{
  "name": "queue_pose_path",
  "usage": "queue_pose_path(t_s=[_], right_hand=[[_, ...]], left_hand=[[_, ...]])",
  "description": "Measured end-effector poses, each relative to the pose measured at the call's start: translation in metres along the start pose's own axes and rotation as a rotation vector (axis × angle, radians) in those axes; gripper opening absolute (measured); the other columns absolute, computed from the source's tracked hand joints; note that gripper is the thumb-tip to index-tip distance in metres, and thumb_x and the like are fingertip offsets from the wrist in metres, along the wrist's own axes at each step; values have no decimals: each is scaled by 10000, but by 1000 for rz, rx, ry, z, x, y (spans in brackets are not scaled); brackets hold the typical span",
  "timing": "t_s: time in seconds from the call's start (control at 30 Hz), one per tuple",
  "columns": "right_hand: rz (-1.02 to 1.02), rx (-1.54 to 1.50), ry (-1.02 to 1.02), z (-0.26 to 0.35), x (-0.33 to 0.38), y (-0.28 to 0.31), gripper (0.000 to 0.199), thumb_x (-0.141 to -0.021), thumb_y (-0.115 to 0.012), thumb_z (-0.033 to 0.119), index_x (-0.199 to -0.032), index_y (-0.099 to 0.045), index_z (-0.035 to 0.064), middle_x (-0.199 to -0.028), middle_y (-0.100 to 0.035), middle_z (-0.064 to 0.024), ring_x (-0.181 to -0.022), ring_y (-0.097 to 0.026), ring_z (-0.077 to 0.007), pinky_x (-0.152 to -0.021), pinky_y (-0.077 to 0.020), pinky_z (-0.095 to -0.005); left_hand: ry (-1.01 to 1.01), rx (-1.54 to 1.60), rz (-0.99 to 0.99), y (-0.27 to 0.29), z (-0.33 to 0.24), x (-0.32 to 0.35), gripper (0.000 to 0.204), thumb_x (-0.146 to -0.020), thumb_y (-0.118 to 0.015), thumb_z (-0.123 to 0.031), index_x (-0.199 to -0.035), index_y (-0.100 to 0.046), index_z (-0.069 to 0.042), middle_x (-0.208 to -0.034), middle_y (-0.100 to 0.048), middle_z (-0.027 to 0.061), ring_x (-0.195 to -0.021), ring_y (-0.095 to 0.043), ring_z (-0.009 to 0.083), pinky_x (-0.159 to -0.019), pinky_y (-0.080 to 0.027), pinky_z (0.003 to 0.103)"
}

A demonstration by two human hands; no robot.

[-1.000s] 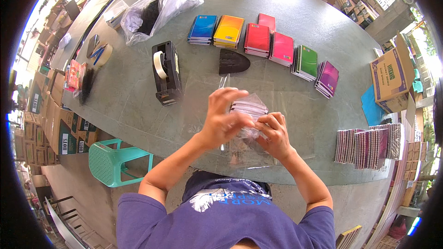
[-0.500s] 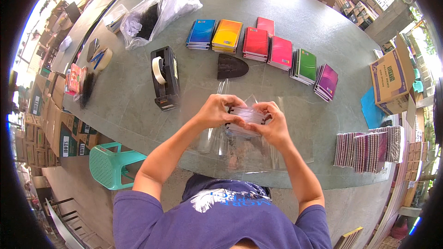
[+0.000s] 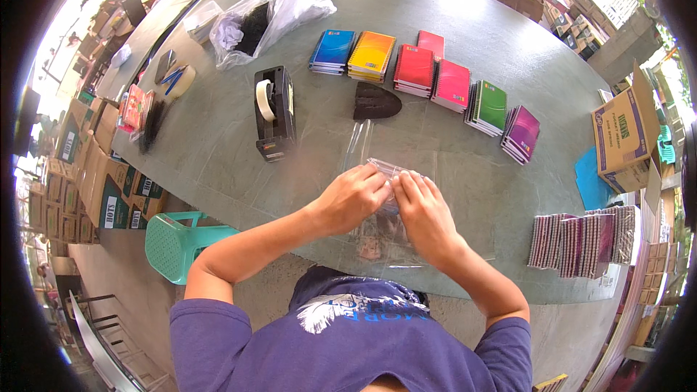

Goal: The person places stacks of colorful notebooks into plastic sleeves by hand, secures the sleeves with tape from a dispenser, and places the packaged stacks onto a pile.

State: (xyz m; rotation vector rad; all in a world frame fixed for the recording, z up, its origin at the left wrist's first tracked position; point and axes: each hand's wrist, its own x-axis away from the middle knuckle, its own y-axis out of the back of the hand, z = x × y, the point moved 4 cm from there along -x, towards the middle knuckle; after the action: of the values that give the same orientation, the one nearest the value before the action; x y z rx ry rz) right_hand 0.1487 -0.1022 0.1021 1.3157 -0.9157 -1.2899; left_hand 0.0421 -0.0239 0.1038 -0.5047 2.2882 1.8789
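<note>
Both hands meet at the near middle of the table over a small bundle of notebooks (image 3: 386, 166) in clear plastic; only its far edge shows past my fingers. My left hand (image 3: 354, 197) is closed, fingertips pinching the plastic at the bundle's left side. Alongside it, my right hand (image 3: 421, 210) presses its bent fingers onto the plastic from the right. Loose clear plastic sheets (image 3: 465, 189) lie flat beneath and around the hands. Just beyond them rests a dark, rounded flat piece (image 3: 376, 102).
Spiral notebooks stand in short stacks: blue (image 3: 332, 51), yellow (image 3: 371, 56), red (image 3: 414, 70), pink (image 3: 451, 86), green (image 3: 486, 107), purple (image 3: 520, 133). A black tape dispenser (image 3: 276, 115) is at left, a plastic bag (image 3: 290, 11) behind it. Notebook piles (image 3: 581, 242) and a carton (image 3: 623, 131) sit right.
My hands have turned palms down over the bundle, covering the white page edges that showed between them. The fingers have moved closer together onto the plastic. The view has shifted slightly.
</note>
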Motion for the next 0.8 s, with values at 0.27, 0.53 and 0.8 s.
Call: queue_pose_path(t_s=[0.27,0.53,0.8], right_hand=[[-103,-380,11,-8,7,-12,417,-862,-503,53,-1277,-469,13,-1382,-399,-127,-1325,-307,-274,-1091,-225,-428],[-8,-255,129,-12,6,-31,521,-827,-525,52,-1336,-410,63,-1433,-334,-91,-1356,-246,-253,-1103,-204,-423],[-61,-221,123,-2,4,-26,523,-819,-493,36,-1336,-412,37,-1440,-328,-86,-1363,-234,-253,-1107,-174,-422]], left_hand=[[-27,-215,-434,-27,-14,37,313,-708,-601,-138,-995,-643,-20,-993,-583,39,-1008,-515,211,-845,-409,369],[250,-133,-660,-24,38,73,235,-817,-610,-209,-1002,-654,-72,-1167,-491,77,-1112,-414,261,-909,-358,421],[1505,689,-780,-21,213,164,434,-772,-691,-432,-763,-676,2,-736,-631,63,-740,-545,144,-729,-413,289]])
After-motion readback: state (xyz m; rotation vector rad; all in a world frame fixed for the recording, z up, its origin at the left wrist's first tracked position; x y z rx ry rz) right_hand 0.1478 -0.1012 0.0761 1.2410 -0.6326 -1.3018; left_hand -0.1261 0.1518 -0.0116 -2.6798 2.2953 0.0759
